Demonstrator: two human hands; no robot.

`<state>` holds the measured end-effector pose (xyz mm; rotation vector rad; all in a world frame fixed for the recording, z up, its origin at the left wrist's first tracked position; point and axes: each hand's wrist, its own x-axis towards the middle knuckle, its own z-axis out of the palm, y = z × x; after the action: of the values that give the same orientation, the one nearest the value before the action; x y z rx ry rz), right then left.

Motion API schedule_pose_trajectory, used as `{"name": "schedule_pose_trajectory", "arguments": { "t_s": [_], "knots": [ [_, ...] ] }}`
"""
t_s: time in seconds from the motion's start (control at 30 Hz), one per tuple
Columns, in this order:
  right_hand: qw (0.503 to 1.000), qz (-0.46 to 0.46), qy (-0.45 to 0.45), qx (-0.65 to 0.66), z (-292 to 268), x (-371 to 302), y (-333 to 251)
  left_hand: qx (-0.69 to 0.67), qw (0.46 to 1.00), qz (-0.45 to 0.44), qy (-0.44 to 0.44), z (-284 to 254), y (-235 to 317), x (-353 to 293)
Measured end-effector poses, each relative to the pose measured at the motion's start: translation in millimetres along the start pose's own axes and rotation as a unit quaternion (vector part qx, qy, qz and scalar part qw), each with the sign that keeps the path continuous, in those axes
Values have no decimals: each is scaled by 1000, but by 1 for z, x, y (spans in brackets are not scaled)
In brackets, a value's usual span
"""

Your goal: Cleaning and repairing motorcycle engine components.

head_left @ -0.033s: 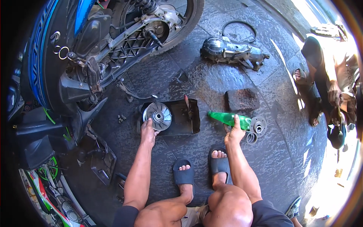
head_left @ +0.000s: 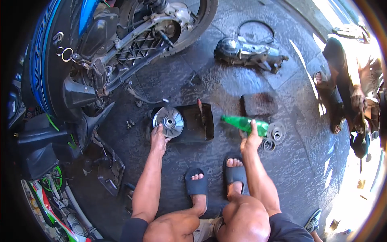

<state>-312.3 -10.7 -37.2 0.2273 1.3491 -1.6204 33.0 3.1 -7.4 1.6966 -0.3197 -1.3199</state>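
My left hand [head_left: 159, 140] grips a round metal pulley disc [head_left: 174, 122] by its lower left edge, thumb on its face. The disc has radial ribs and a hub in its middle. It is held over the left end of a dark, shallow rectangular tray [head_left: 208, 135], in which a red-handled tool [head_left: 200, 108] leans. My right hand [head_left: 251, 139] is wrapped round a green bottle [head_left: 242, 123], tilted with its narrow end toward the tray. Beside that hand lie a flanged metal disc [head_left: 278, 134] and a coil spring [head_left: 267, 144], partly overlapping in view.
A partly dismantled blue scooter [head_left: 105, 52] fills the upper left. Farther off lie a black belt [head_left: 256, 21] and a metal engine cover [head_left: 248, 53]. A dark block [head_left: 260, 105] sits beyond the bottle. Another person [head_left: 354, 88] is at the right, and small bolts [head_left: 130, 125] lie left of the tray.
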Motion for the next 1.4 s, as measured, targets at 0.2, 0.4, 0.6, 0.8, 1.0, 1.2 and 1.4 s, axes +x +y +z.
{"name": "schedule_pose_trajectory", "arguments": {
  "t_s": [0.2,0.4,0.6,0.8,1.0,1.2,1.4],
  "knots": [
    [977,135,-154,53,11,-9,-32,-1,1000,4,8,3,1,-2],
    [914,225,-316,119,56,-54,-44,-15,1000,-2,8,6,5,-8],
    [850,317,-364,210,68,-58,-35,82,997,1,3,12,4,-12],
    [852,324,-348,217,70,-60,-33,121,992,45,7,7,-7,0],
    [827,369,-358,227,64,-59,-37,315,941,121,42,26,-16,-9],
    [828,374,-339,245,66,-69,-43,387,904,180,18,59,4,-41],
    [816,377,-355,257,67,-76,-52,417,888,194,27,66,4,-46]
  ]
}}
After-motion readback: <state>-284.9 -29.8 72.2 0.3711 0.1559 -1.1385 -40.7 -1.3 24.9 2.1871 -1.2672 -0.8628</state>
